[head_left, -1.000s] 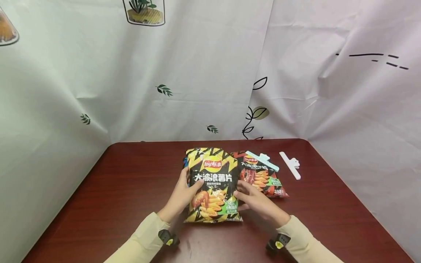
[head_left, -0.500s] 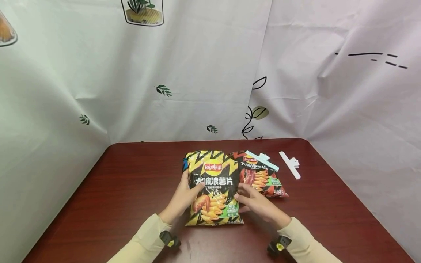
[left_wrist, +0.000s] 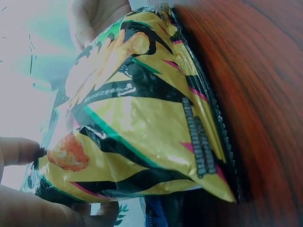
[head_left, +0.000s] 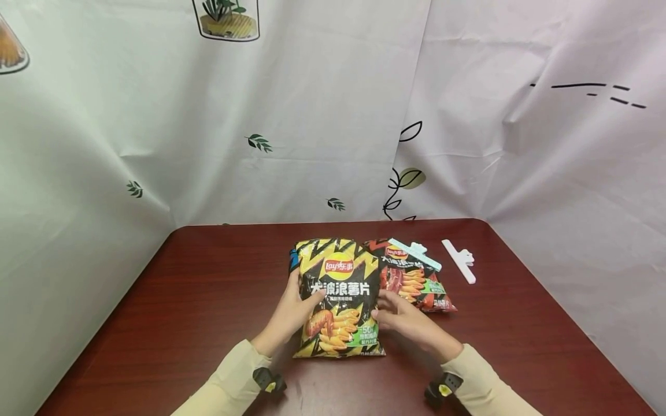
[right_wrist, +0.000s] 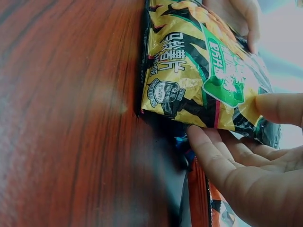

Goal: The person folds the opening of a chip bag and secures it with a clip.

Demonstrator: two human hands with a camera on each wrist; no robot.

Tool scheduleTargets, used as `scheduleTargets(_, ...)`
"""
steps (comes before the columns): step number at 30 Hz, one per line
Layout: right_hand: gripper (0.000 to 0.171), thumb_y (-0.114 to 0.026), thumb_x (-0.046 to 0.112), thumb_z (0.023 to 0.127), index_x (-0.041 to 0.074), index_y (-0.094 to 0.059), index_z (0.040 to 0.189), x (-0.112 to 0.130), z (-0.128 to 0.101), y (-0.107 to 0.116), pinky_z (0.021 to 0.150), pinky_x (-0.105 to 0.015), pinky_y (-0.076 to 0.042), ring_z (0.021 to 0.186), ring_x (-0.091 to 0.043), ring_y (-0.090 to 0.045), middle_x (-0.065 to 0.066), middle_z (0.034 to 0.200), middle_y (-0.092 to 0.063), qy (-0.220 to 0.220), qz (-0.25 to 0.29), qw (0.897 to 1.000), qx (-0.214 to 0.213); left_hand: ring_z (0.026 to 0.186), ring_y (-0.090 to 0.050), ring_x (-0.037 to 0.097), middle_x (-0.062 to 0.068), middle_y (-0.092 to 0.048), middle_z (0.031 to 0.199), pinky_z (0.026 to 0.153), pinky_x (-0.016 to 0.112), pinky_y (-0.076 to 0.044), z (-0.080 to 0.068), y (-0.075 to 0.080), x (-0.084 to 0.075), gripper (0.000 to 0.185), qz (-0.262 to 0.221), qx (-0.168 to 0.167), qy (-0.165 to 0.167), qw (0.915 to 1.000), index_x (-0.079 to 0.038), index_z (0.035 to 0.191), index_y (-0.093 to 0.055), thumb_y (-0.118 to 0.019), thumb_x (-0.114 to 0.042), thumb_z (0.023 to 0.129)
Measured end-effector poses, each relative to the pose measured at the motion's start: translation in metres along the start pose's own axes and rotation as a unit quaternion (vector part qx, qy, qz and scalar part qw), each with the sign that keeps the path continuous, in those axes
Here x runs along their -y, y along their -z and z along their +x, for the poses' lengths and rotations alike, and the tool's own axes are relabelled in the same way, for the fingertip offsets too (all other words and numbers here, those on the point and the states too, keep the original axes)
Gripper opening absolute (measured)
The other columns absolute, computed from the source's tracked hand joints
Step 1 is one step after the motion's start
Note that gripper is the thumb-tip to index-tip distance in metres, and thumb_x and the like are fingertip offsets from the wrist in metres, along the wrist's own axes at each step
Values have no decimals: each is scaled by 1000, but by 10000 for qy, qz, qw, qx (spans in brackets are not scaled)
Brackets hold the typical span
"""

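Observation:
A yellow-and-black bag of potato chips (head_left: 340,289) stands between my two hands, its lower edge at the tabletop. My left hand (head_left: 291,315) grips its left side, thumb across the front and fingers behind. On the opposite side, my right hand (head_left: 411,326) holds the edge; the right wrist view shows the thumb (right_wrist: 279,108) at the front and the fingers (right_wrist: 213,156) beneath. Behind this bag a strip of blue packaging (head_left: 293,260) peeks out at the left, mostly hidden.
A red-and-black chip bag (head_left: 406,283) lies just right of the yellow one, with a pale blue bag clip (head_left: 416,254) across its top. Farther right, a white bag clip (head_left: 459,262) lies on the dark red table (head_left: 208,277). A white printed cloth (head_left: 333,115) hangs behind the table.
The yellow bag's top has dipped a little, and the bag has come slightly toward me and right, both hands staying on its sides. The red bag and clips have not moved.

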State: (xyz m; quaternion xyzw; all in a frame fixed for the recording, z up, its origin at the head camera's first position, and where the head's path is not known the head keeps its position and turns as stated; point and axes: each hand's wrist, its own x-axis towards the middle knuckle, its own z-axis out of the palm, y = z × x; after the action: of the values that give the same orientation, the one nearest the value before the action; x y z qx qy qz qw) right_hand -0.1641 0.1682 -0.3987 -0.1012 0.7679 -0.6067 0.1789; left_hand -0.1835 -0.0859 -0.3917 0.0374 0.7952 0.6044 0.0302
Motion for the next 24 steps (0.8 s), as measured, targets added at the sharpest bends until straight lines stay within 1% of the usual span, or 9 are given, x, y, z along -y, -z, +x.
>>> scheduleTargets(4,76,-61,20,93,-13,-18,147,2,1,0,100,-47,-46,133,-50,-36,-39,145,-28,-12,-80,10000,-58,145,-12,43,28,-14,157,113,61,-19,-1,2,-2,86,10,16,73,10000,-5,153,-10,-66,-24,91)
scheduleTargets(7,77,-61,22,93,-12,-19,147,3,3,1,101,-46,-46,132,-48,-39,-38,145,-31,16,-132,9998,-138,145,-11,44,30,-11,156,113,61,-19,-2,4,-3,89,3,25,111,9999,-4,153,-6,-66,-24,90)
scheduleTargets(11,76,-61,24,94,-9,-19,148,4,8,2,101,-44,-46,132,-44,-41,-35,147,-31,4,32,9997,-237,145,-13,43,30,-13,156,113,60,-22,-2,5,-4,89,-36,-6,128,9999,-7,154,-5,-66,-23,90)
scheduleTargets(14,73,-58,25,96,-6,-19,150,5,12,1,105,-44,-42,135,-43,-38,-33,150,-27,-50,349,9985,-408,145,-14,42,30,-13,156,112,60,-23,-2,6,-4,89,-40,-7,160,9999,-9,154,-4,-65,-24,91)
scheduleTargets(15,70,-55,25,98,-5,-19,150,6,13,1,106,-44,-41,136,-43,-37,-32,151,-26,-50,508,9977,-443,145,-14,43,30,-13,156,112,60,-23,-2,6,-5,90,-35,-1,158,9999,-9,154,-4,-65,-25,91)
scheduleTargets(16,66,-53,24,99,-3,-20,150,7,15,0,107,-44,-39,137,-42,-36,-31,152,-25,-67,671,9963,-535,146,-12,43,30,-11,156,112,61,-22,-3,7,-5,90,-26,11,192,9998,-9,154,-3,-65,-26,91)
scheduleTargets(20,53,-43,20,103,0,-26,149,10,22,0,111,-46,-34,139,-42,-31,-27,154,-23,-15,1253,9883,-869,145,-13,43,30,-13,156,112,61,-21,-4,7,-7,89,-75,33,132,9999,-8,154,-4,-65,-26,91)
scheduleTargets(22,50,-41,19,103,0,-29,148,12,25,1,111,-47,-33,141,-41,-29,-25,155,-23,37,1351,9852,-1052,145,-14,43,30,-14,156,112,61,-22,-4,6,-7,89,-66,44,129,9999,-8,154,-6,-65,-27,91)
scheduleTargets(24,50,-40,17,104,-1,-28,148,14,27,1,112,-48,-31,141,-40,-28,-25,154,-24,106,1410,9835,-1133,145,-15,44,31,-14,155,112,62,-22,-4,6,-9,88,-24,52,119,9999,-7,153,-7,-65,-28,91)
